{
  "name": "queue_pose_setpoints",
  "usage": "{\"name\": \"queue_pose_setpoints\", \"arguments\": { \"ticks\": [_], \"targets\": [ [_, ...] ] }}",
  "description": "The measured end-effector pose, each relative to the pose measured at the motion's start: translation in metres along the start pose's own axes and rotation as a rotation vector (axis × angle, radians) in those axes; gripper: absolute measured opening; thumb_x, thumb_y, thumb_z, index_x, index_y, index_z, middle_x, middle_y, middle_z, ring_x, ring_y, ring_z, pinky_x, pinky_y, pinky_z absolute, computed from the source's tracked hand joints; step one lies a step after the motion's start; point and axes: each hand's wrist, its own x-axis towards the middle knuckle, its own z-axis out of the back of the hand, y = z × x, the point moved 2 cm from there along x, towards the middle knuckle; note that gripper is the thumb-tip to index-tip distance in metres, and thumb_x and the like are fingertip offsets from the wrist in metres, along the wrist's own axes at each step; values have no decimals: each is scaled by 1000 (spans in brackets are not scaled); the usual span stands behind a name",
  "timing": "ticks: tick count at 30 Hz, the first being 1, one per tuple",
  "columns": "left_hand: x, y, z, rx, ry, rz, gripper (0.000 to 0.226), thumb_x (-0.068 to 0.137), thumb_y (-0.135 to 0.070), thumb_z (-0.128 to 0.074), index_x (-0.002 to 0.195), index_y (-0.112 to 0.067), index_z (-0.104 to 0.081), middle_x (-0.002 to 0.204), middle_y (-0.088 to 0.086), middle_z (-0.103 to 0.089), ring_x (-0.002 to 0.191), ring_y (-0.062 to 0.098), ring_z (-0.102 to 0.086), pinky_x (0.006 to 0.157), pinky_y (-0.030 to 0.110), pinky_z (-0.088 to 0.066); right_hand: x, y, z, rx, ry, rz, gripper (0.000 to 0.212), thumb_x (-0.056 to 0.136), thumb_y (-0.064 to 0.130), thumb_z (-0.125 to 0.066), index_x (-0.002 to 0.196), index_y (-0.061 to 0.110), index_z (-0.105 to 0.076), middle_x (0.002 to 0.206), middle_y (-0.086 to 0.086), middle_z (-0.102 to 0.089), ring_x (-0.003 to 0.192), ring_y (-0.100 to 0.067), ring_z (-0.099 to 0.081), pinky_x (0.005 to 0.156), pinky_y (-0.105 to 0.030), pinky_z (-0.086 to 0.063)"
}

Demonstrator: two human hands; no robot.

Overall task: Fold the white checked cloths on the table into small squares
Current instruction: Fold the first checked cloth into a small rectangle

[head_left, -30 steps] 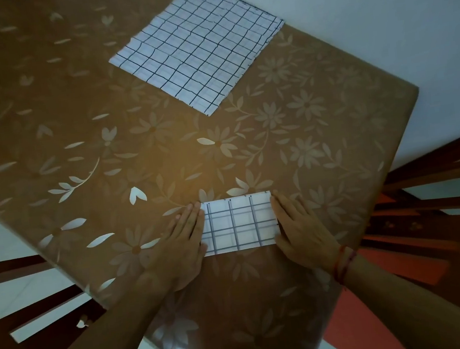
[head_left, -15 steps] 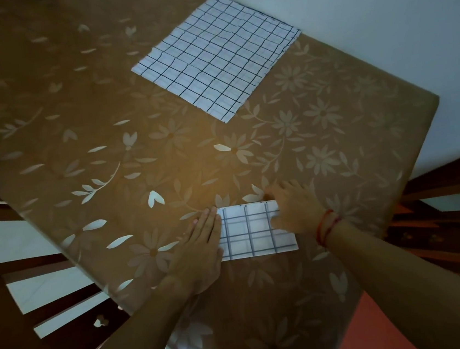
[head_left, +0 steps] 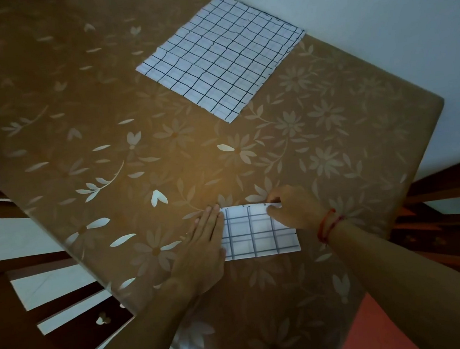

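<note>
The folded checked cloth (head_left: 258, 232) lies as a short strip near the table's (head_left: 88, 127) 6 o'clock edge. It looks thin, light and limp, and I'd guess it slides easily on the glossy cover, so the corners are the place to take it. The right hand (head_left: 294, 210) pinches its 1 o'clock corner. The left hand (head_left: 202, 247), fingers straight and flat, pins the 9 o'clock end. The spread checked cloth (head_left: 221, 57) lies at 12 o'clock, well apart.

One head-worn camera looks forward and steeply down over the brown flower-patterned counter (head_left: 333, 139). It sits close above the near edge.
</note>
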Motion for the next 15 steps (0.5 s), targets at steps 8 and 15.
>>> {"name": "queue_pose_setpoints", "arguments": {
  "ticks": [8, 15],
  "targets": [
    [-4, -18, 12, -208, -88, -1, 66, 92, -22, -41, 152, -7, -16, 160, 7, -10, 147, 15, -2, 117, 38, -12, -25, -9, -3, 371, -148, -204, 19, 85, 13, -63, 69, 23, -62, 69, 7, -62, 64, -6, -56, 54, -15, -41],
    [-21, -40, 0, -269, -100, -29, 70, 89, -21, -57, 150, -9, -25, 158, 5, -21, 147, 14, -11, 116, 41, -23, -65, -4, -28, 1037, -113, -646, 4, 87, 7, -68, 84, 8, -65, 79, -9, -66, 67, -17, -63, 61, -34, -57]
  ]
}}
